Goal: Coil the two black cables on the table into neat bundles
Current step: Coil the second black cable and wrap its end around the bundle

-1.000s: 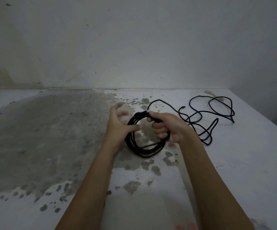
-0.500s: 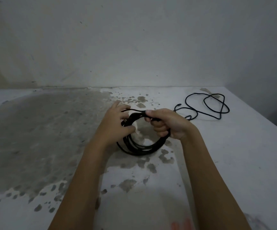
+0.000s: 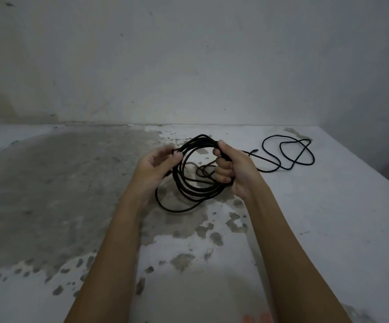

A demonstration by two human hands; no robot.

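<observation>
Holding a coiled cable (image 3: 199, 137) up between both hands above a blotchy white worktop (image 3: 328, 229).
Head view: the right hand (image 3: 233, 169) is a closed fist wrapped round the right side of the coil, thumb on top, gripping the gathered loops together. The left hand (image 3: 158, 166) meets the coil's left side with loosely curled fingers, thumb tip and fingertips pinching the strands there. The loops hang roughly upright between the hands, and one slacker turn sags lower at the bottom left, near the left wrist. The second cable (image 3: 290, 169) lies uncoiled in loose crossing loops on the far right of the worktop, well apart from the coil, one end trailing toward the right hand. A large grey stain (image 3: 49, 183) covers the worktop's left half.
</observation>
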